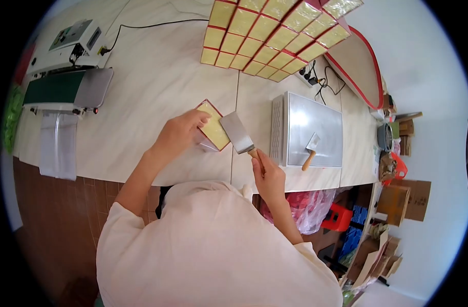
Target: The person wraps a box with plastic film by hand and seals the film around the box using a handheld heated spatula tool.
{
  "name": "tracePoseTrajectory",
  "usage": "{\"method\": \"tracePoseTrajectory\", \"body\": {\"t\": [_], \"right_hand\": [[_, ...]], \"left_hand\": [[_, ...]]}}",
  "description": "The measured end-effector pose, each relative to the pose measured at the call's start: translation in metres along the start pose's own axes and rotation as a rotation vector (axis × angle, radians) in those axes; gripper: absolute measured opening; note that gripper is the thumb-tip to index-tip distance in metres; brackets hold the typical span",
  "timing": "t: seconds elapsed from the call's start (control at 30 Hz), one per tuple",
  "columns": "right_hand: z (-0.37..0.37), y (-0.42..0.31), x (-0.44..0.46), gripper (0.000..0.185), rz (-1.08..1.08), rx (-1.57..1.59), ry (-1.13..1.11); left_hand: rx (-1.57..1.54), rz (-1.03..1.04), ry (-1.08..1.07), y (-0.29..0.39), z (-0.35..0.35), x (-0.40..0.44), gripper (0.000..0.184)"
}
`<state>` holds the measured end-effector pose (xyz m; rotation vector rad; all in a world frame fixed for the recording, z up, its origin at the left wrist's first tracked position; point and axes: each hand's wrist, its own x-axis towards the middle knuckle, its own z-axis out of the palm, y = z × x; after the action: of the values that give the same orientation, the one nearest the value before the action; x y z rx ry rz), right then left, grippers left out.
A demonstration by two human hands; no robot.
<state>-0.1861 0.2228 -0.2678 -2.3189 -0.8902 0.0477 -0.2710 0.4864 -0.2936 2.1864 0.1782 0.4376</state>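
Observation:
A yellow box with red edges [217,130], clear film about it, sits on the pale table in front of me. My left hand [185,129] is at the box's left side, its curled fingers on the yellow face; the thumb is hard to make out. My right hand [269,174] is closed around the wooden handle of a scraper with a wide metal blade [236,132]. The blade is at the box's right edge; whether it touches cannot be told. To the right, a second scraper [312,146] lies on a metal hot plate [321,120].
Many stacked yellow and red boxes [259,41] stand at the back of the table [157,66]. A machine with a green belt [55,89] is at the left. Black cables and a power strip [308,77] lie behind the plate. Cardboard boxes [394,202] are at far right.

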Motion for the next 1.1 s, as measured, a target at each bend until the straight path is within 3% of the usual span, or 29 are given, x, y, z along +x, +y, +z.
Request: {"method": "tracePoseTrajectory", "body": {"t": [0.03, 0.13, 0.3, 0.4, 0.5, 0.67, 0.77, 1.1], "right_hand": [[0.004, -0.001, 0.002, 0.027, -0.033, -0.005, 0.01], [0.006, -0.01, 0.009, 0.027, -0.093, -0.059, -0.037], [0.016, -0.024, 0.014, 0.027, -0.152, -0.08, -0.077], [0.017, -0.026, 0.015, 0.027, -0.161, -0.079, -0.108], [0.017, -0.026, 0.018, 0.027, -0.151, -0.047, -0.131], [0.012, -0.029, 0.026, 0.027, -0.144, 0.006, -0.153], [0.011, -0.03, 0.028, 0.025, -0.093, -0.004, -0.211], [0.014, -0.02, 0.029, 0.023, -0.182, 0.012, -0.187]], "left_hand": [[-0.189, -0.166, 0.012, 0.004, -0.005, -0.001, 0.026], [-0.287, -0.174, 0.11, -0.002, -0.014, 0.0, 0.036], [-0.139, -0.078, 0.124, -0.03, -0.02, 0.0, 0.045], [-0.044, -0.045, 0.006, -0.033, -0.023, 0.0, 0.049], [-0.015, 0.022, -0.151, -0.035, -0.016, -0.001, 0.046], [-0.197, 0.184, -0.308, -0.029, -0.01, 0.02, 0.018], [-0.255, 0.17, -0.302, -0.028, -0.006, 0.035, 0.004], [-0.184, 0.185, -0.238, -0.029, 0.009, 0.046, 0.009]]}}
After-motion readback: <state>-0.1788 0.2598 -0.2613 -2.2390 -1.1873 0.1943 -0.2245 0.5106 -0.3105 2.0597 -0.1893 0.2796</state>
